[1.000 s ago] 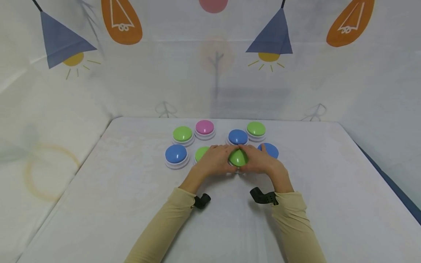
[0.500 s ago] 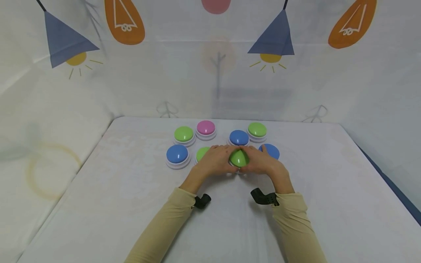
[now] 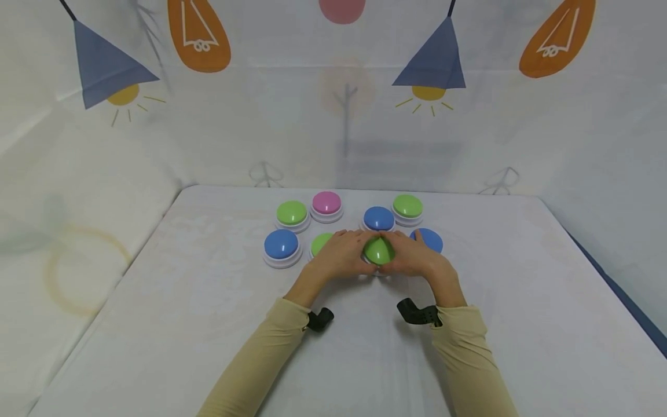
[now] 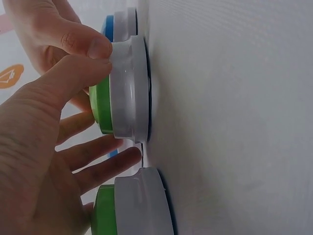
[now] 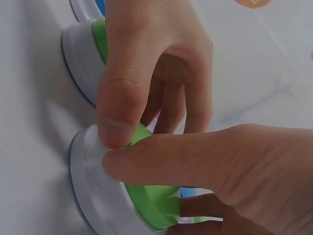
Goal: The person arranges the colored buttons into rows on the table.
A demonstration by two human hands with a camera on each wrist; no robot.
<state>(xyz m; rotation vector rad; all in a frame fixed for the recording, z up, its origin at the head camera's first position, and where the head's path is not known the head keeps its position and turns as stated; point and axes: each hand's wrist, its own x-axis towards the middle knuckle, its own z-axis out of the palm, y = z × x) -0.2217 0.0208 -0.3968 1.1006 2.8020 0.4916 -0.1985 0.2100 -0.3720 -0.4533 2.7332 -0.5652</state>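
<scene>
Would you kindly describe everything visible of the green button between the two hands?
The green button has a glossy domed cap on a round white base, seemingly plastic, with a dark bottom edge. It apparently rests cap up on the white table, in front of a blue button. The left hand and right hand curl around its sides, thumbs at its near edge.

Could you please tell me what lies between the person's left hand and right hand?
In the head view, a green button lies between the left hand and the right hand, its domed top showing in the gap.
</scene>
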